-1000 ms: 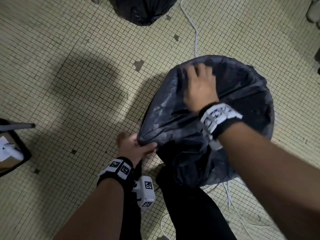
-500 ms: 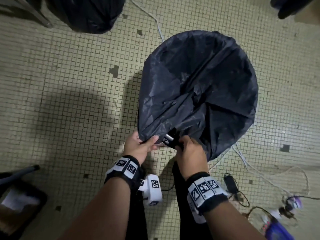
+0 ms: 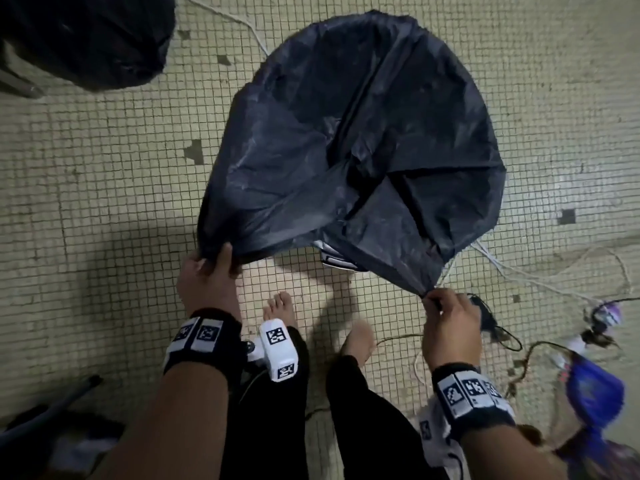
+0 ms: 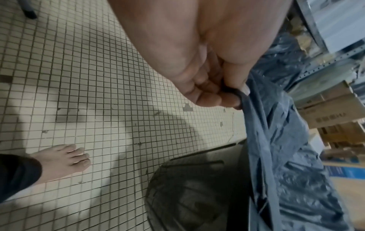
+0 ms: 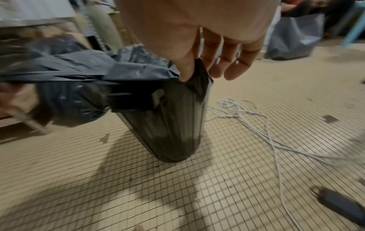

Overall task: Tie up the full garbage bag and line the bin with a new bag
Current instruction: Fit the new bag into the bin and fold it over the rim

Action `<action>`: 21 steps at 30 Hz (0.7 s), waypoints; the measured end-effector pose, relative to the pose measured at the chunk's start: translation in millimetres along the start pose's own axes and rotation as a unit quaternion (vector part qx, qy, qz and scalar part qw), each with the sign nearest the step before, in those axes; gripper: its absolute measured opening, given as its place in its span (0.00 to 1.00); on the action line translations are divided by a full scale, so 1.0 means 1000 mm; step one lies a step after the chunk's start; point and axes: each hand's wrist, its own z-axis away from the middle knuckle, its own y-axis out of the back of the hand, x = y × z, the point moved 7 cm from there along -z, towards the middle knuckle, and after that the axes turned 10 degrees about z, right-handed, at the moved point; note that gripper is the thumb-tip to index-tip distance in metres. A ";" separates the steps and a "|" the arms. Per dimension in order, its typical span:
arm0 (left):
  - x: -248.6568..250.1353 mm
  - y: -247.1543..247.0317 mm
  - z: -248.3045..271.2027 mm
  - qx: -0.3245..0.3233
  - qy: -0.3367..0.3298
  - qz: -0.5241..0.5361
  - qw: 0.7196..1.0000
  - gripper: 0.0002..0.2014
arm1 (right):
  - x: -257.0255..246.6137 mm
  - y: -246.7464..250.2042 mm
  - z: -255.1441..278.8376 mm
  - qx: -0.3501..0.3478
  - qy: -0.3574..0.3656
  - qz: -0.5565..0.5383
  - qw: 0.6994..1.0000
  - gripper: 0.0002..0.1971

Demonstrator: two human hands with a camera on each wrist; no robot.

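Observation:
A new black garbage bag [image 3: 346,133] is spread wide over the dark bin [image 5: 171,125], hiding most of the bin from above; a bit of the bin's rim [image 3: 334,259] shows under the bag's near edge. My left hand [image 3: 207,271] grips the bag's near-left edge, fingers curled round the plastic [image 4: 237,100]. My right hand [image 3: 440,306] pinches the bag's near-right corner [image 5: 197,73] between thumb and forefinger, the other fingers loose. The full black garbage bag [image 3: 86,39] sits on the floor at the upper left.
White cords [image 3: 540,271] and a black adapter [image 3: 485,317] lie on the tiled floor right of the bin. Blue and purple items [image 3: 595,386] lie at the lower right. My bare feet [image 3: 280,306] stand just before the bin. Cardboard boxes [image 4: 335,112] stand beyond.
My right hand left the top of the bag, came to the near edge beside the left, then pulled out to the right, stretching the bag's edge wide. The left hand kept its grip.

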 end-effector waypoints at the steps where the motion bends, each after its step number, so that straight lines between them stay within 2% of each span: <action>1: -0.001 0.001 -0.003 0.011 0.017 0.013 1.000 0.11 | 0.005 -0.004 -0.002 -0.004 -0.014 0.003 1.000 0.05; 3: -0.003 -0.005 0.000 0.010 0.046 0.084 0.995 0.12 | 0.003 -0.010 -0.005 0.002 -0.017 -0.004 1.000 0.06; 5: -0.007 -0.022 0.012 -0.014 0.067 0.156 0.985 0.26 | -0.007 -0.014 -0.004 0.000 -0.024 -0.025 0.999 0.08; 7: -0.011 -0.041 0.027 -0.052 0.084 0.153 0.983 0.36 | -0.021 -0.019 -0.002 -0.017 -0.040 -0.038 0.998 0.09; 10: -0.016 -0.065 0.044 -0.102 0.091 0.066 0.988 0.32 | -0.041 -0.026 -0.001 -0.052 -0.060 -0.075 0.994 0.14; 12: -0.021 -0.080 0.053 -0.121 0.114 0.055 0.985 0.30 | -0.051 -0.031 0.000 -0.088 -0.091 -0.134 0.983 0.18; 14: -0.024 -0.095 0.057 -0.125 0.141 0.054 0.981 0.27 | -0.062 -0.038 0.002 -0.122 -0.148 -0.277 0.942 0.21; 16: -0.020 -0.103 0.056 -0.115 0.114 0.055 0.985 0.21 | -0.072 -0.042 0.003 -0.149 -0.216 -0.431 0.863 0.25; 17: -0.018 -0.103 0.054 -0.099 0.094 0.060 0.989 0.20 | -0.077 -0.045 0.002 -0.160 -0.243 -0.480 0.828 0.29; 19: -0.017 -0.102 0.051 -0.077 0.072 0.076 0.992 0.16 | -0.080 -0.050 -0.001 -0.170 -0.290 -0.536 0.775 0.33; 21: -0.018 -0.101 0.048 -0.088 0.078 0.088 0.989 0.10 | -0.078 -0.052 -0.001 -0.163 -0.326 -0.575 0.732 0.24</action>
